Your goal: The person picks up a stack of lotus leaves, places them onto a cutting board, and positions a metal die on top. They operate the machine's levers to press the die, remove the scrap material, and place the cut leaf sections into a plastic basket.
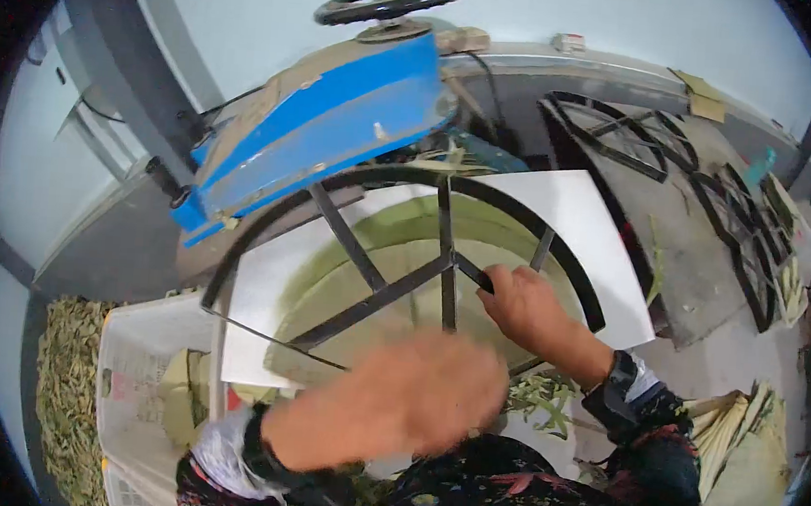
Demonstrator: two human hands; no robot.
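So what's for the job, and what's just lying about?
In the job:
curved black metal frame, gripped by the right hand
pale green rounded layer beneath it
white flat board underneath

Probably just lying about:
other black metal frames, at right
white plastic crate
heap of green-brown leaves

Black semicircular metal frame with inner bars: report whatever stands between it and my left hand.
Nothing visible stands between the left hand and the black semicircular metal frame; blur hides whether they touch. The right hand has its grip on a short inner bar.
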